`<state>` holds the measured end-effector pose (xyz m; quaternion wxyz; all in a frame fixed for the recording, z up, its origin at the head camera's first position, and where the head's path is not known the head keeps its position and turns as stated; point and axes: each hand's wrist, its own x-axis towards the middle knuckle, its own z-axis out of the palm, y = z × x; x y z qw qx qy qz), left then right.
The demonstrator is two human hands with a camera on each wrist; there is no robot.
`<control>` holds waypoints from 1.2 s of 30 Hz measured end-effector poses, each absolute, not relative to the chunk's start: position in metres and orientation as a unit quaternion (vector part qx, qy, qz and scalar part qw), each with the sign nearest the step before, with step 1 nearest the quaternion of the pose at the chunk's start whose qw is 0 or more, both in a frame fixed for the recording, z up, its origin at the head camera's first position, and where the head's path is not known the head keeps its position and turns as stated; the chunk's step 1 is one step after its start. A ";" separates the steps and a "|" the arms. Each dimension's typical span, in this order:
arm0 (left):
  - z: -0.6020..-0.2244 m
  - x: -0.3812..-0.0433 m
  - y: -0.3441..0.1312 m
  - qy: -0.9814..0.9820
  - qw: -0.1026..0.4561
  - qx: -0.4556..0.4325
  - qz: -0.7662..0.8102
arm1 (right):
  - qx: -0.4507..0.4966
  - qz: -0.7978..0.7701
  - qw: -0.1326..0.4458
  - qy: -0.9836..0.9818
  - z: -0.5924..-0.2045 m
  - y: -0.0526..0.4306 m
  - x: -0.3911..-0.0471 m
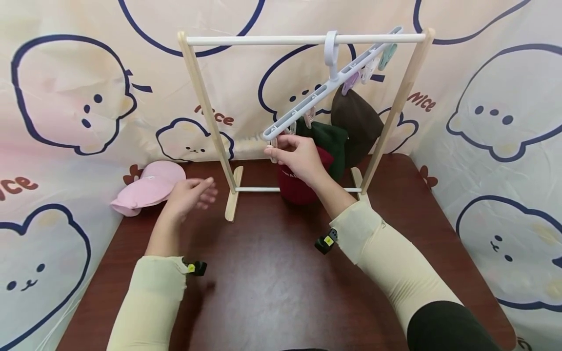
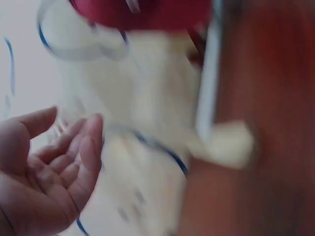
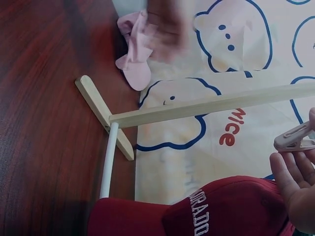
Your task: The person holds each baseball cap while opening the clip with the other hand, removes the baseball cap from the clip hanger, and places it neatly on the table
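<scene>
Cloth backdrop (image 1: 88, 19), printed with bears, enclosing the table on three sides. Table (image 1: 263, 273), dark reddish wood. Rack (image 1: 263, 41), wooden posts and white bars, standing at the back. Hanger (image 1: 316, 96), pale grey, hooked slantwise over the top bar. Brown cap (image 1: 355, 117), hanging from the purple clip (image 1: 350, 83); green cap (image 1: 331, 139) in front of it; red cap (image 1: 294, 187) nearest, across the low bar. Pink cap (image 1: 153, 185), on the table, left of the rack.

Obscured: the green cap, partly behind the red one; the red crown, behind the right hand from the head. Left wrist view blurred; both sleeves cut off below.

Right hand (image 1: 298, 156): thumb and fingers pinched on a pale clip (image 1: 273, 155) at the hanger's near end; whether that clip bites the red cap cannot be told. Left hand (image 1: 190, 195): beside the pink cap, fingers loosely bent, thumb apart, holding nothing.
</scene>
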<state>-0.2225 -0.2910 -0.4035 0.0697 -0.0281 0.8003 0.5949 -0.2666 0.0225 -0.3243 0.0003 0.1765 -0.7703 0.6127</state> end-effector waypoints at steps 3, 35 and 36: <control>-0.377 -0.226 -0.253 0.778 -0.004 0.021 0.628 | 0.175 0.611 0.001 -0.772 -0.324 0.023 -0.265; -0.325 -0.228 -0.149 0.750 -0.167 0.133 0.626 | 0.161 0.508 0.233 -0.813 -0.313 0.028 -0.255; -0.324 -0.227 -0.150 0.751 -0.168 0.133 0.624 | 0.161 0.514 0.230 -0.811 -0.313 0.026 -0.256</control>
